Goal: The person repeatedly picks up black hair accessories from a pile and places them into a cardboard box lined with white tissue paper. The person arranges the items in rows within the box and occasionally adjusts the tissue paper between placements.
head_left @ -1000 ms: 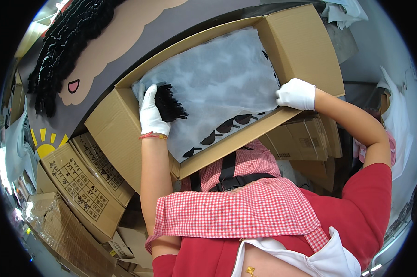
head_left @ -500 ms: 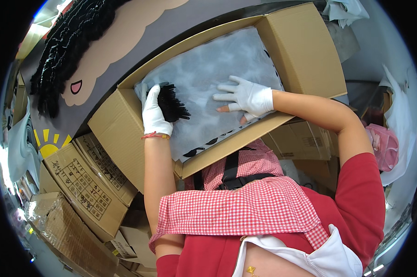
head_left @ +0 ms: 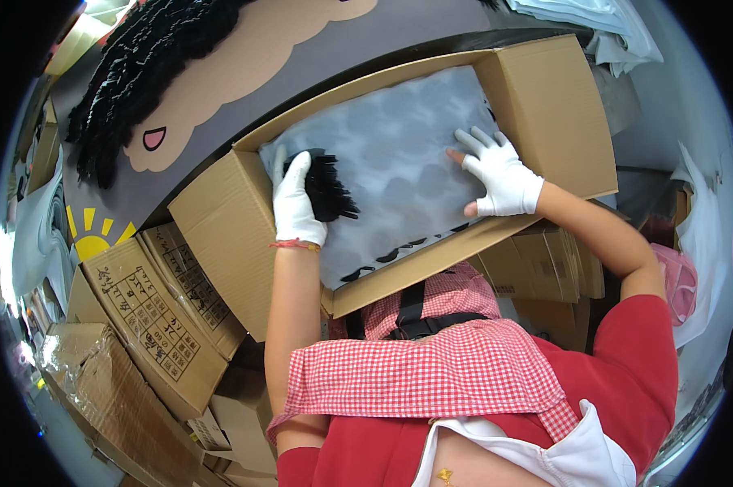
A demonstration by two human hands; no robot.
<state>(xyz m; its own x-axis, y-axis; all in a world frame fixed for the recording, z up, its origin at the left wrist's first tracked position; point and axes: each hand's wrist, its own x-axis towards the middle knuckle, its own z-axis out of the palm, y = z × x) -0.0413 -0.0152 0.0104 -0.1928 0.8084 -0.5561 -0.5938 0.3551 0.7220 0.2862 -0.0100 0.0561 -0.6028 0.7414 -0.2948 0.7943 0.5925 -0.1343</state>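
Observation:
My left hand (head_left: 297, 203), in a white glove, is closed around a bundle of black bristly strands (head_left: 330, 188) at the left end of an open cardboard box (head_left: 555, 118). The strands fan out to the right from between thumb and fingers. A translucent whitish sheet (head_left: 399, 138) covers what lies in the box, and dark shapes show along its front and right edges. My right hand (head_left: 500, 174), in a white glove with bare thumb and forefinger tips, lies with spread fingers on the sheet's right part. It holds nothing.
Behind the box, a grey table (head_left: 244, 122) with a cartoon print bears a heap of black fringed strands (head_left: 131, 89). Cardboard cartons (head_left: 151, 325) stand at the left, more (head_left: 537, 264) beneath the box. A pink bag (head_left: 676, 284) is at the right, white plastic (head_left: 602, 20) at the far right.
My right hand has slid rightward over the sheet, toward the box's right end. My left hand keeps its hold on the black bundle. The whole view has shifted slightly.

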